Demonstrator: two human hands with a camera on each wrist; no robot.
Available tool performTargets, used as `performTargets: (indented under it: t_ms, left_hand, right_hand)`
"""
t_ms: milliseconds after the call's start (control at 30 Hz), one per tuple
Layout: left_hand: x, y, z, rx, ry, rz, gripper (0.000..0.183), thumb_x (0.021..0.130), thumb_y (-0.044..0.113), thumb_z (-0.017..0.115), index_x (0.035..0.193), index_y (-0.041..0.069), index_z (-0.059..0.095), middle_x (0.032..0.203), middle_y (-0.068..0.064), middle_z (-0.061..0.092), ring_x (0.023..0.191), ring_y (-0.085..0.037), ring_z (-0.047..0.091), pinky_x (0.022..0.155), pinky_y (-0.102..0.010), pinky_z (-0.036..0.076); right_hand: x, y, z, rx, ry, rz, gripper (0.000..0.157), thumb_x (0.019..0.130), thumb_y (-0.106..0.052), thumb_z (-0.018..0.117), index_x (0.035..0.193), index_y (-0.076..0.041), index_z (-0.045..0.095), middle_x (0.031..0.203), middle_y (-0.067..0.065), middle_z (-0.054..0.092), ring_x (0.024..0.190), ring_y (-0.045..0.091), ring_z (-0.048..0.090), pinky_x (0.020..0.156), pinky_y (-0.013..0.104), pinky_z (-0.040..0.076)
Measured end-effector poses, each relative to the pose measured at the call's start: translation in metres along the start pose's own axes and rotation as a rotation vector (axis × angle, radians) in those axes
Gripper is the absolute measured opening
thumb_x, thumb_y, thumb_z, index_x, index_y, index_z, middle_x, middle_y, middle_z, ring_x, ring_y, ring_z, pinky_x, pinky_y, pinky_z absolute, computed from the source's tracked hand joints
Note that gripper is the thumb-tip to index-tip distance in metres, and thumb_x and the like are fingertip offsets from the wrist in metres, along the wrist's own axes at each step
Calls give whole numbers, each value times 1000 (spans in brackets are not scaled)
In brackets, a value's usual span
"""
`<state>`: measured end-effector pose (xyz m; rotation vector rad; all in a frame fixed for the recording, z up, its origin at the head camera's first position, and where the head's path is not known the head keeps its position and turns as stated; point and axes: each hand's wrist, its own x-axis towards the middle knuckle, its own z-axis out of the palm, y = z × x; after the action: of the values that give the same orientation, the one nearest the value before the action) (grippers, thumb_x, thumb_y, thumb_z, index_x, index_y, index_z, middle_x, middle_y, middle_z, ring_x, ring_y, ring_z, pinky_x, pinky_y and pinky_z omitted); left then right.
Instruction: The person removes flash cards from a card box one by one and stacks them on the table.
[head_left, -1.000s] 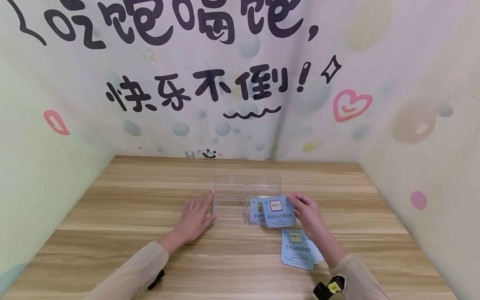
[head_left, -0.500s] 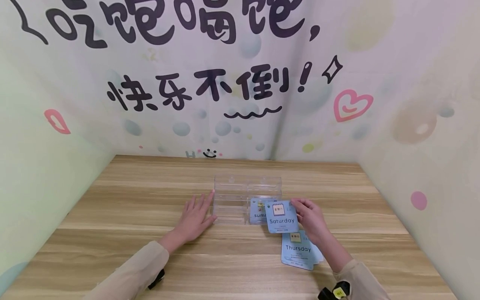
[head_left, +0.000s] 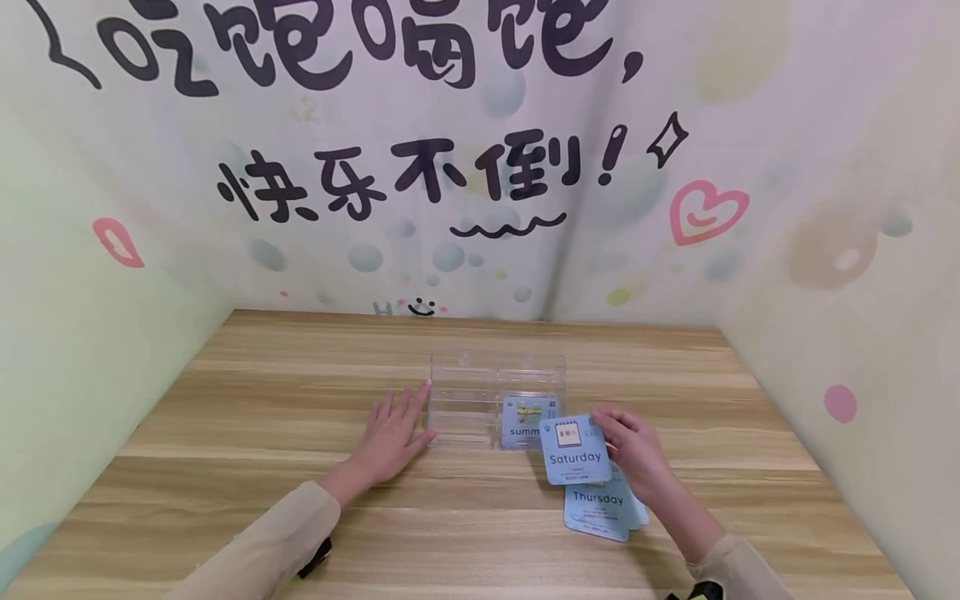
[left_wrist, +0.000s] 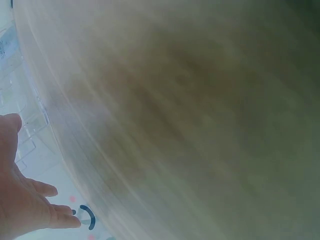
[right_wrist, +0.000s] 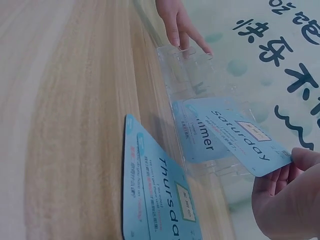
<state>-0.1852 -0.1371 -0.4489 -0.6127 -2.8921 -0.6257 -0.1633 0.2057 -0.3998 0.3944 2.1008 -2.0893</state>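
Note:
My right hand pinches the blue Saturday card by its upper right corner, thumb on its face in the right wrist view. The card hangs in front of the clear plastic holder, partly over the Thursday card and the edge of the summer card. That summer card sits in the holder's lower right compartment. With fingers spread and straight, my left hand touches the holder's left side. In the left wrist view the left hand shows beside the holder's clear edge.
Under the Thursday card lie more blue cards, their edges showing, on the wooden table. A printed cloth wall rises behind the table, with pale side walls on both sides.
The right hand has drawn the Saturday card down and to the right, away from the holder. More of the summer card now shows. My left hand has stayed at the holder's side.

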Motion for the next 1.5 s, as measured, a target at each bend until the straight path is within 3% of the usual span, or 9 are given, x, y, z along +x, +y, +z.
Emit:
performTargets:
  t_ms: [133, 367, 633, 900, 1133, 1500]
  left_hand:
    - [1, 2, -1, 5, -11, 1, 71, 93, 35, 49, 147, 13, 8, 140, -30, 27, 127, -53, 17, 101, -64, 14]
    - [0, 3, -3, 4, -23, -7, 71, 93, 34, 49, 147, 12, 8, 140, -30, 26, 128, -52, 16, 101, -65, 14]
    - [0, 1, -2, -25, -21, -11, 71, 93, 33, 50, 147, 12, 9, 141, -31, 24, 128, -53, 15, 100, -66, 14]
    - [1, 0, 0, -18, -22, -13, 71, 93, 34, 49, 147, 13, 7, 141, -31, 24, 129, -52, 15, 100, -66, 14]
    - [1, 0, 0, -22, -24, -15, 72, 93, 34, 49, 147, 14, 7, 141, -30, 24, 129, -52, 15, 100, -66, 14]
    - [0, 2, -1, -4, -8, -6, 71, 93, 34, 50, 147, 12, 9, 141, -30, 26, 128, -52, 17, 99, -66, 16]
  right_hand:
    - [-3, 3, -2, 12, 3, 9, 13, 90, -23, 58, 94, -12, 59, 88, -4, 56, 81, 13, 53, 75, 25, 44]
    - [-7, 5, -10, -29, -5, 10, 26, 89, -29, 58, 103, -7, 58, 94, -3, 55, 85, 14, 52, 77, 25, 44]
    - [-12, 12, -23, -30, -11, 31, 29, 91, -26, 56, 108, -3, 55, 93, -3, 57, 84, 13, 54, 76, 24, 45]
    - [-14, 17, -31, -12, 6, 68, 21, 91, -27, 56, 101, -9, 55, 88, -5, 57, 79, 10, 54, 71, 23, 46]
    - [-15, 20, -35, 23, -7, 51, 16, 90, -26, 56, 95, -10, 56, 84, -6, 58, 76, 7, 55, 69, 23, 46]
    - [-12, 26, -41, 9, -6, 81, 15, 92, -25, 54, 96, -11, 56, 85, -6, 59, 78, 10, 54, 71, 23, 46]
